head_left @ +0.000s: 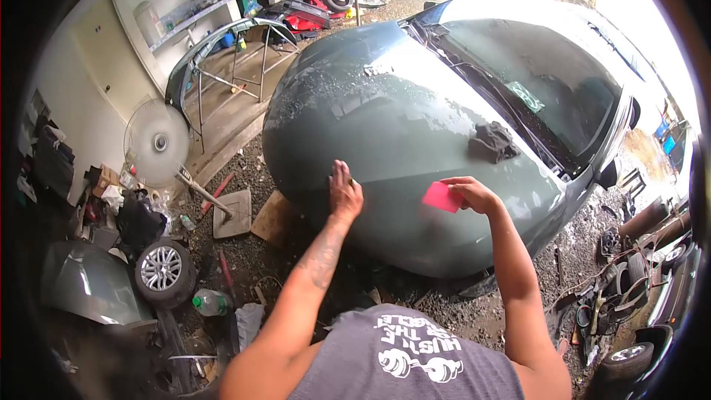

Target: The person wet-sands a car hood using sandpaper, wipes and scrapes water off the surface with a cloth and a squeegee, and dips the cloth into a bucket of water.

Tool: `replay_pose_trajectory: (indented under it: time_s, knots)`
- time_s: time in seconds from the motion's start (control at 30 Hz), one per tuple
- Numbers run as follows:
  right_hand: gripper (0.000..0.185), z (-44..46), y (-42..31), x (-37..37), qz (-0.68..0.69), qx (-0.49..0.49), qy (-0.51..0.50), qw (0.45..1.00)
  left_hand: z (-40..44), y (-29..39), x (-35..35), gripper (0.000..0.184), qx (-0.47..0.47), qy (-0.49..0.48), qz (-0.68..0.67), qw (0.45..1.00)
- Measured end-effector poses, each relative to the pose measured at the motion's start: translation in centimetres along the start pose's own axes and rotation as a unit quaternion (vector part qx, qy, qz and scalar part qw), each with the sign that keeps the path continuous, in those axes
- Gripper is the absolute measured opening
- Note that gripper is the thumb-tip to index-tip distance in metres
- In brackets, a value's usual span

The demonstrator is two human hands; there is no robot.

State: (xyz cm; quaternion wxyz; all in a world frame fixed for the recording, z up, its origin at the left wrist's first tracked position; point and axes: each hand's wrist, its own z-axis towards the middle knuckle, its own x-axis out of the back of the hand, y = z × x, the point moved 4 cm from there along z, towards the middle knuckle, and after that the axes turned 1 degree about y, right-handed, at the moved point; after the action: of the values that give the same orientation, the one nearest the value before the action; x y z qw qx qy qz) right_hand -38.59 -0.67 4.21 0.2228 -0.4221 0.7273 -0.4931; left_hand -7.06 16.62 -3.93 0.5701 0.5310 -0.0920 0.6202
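Observation:
A dark green car hood (378, 133) fills the middle of the head view, its far part wet with water drops. My left hand (345, 191) lies on the hood near its front edge, fingers stretched out and holding nothing. To the right, my right hand (475, 194) grips a pink flat rectangular piece (442, 197) between thumb and fingers, at the hood's surface. Whether the piece touches the paint I cannot tell. Beyond my right hand, a crumpled dark cloth (495, 142) rests on the hood, close to the windshield (529, 67).
A pedestal fan (158, 142) stands left of the car, near a bumper on a metal stand (233, 67). At lower left are a wheel (163, 270), a plastic bottle (212, 302) and a loose body panel (92, 285). Car parts clutter the gravel (574, 267) at right.

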Motion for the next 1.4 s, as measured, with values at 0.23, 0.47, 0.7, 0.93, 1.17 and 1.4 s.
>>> replay_pose_trajectory:
  time_s: [0.23, 0.47, 0.7, 0.93, 1.17, 1.4]
  knots:
    - [0.03, 15.1, -7.4, 1.1, -0.364, 0.19, -0.066, 0.909, -1.5, 1.7, -0.9, 0.067, 0.003, 0.017, 0.044, 0.999]
    - [0.07, 26.6, -13.2, 4.4, 0.252, 0.127, 0.017, 0.959, -1.4, 2.5, 0.5, 0.064, 0.005, 0.001, 0.032, 0.999]
    - [0.086, 6.9, -8.2, 16.3, -0.452, 0.223, 0.417, 0.757, -1.5, 2.6, 0.6, 0.063, 0.008, -0.006, 0.04, 0.999]
    - [0.091, 8.3, -3.2, 12.4, -0.512, 0.296, 0.416, 0.691, -1.3, 3.0, 0.9, 0.063, 0.004, -0.006, 0.059, 0.998]
    - [0.033, 23.6, -12.8, 11.1, -0.45, 0.333, 0.278, 0.78, -0.9, 4.3, 0.7, 0.059, 0.035, -0.004, 0.084, 0.996]
    - [0.033, 16.6, -8.5, 17.5, -0.393, 0.458, 0.332, 0.725, 3.6, 17.5, -7.3, 0.066, -0.146, -0.136, 0.029, 0.979]
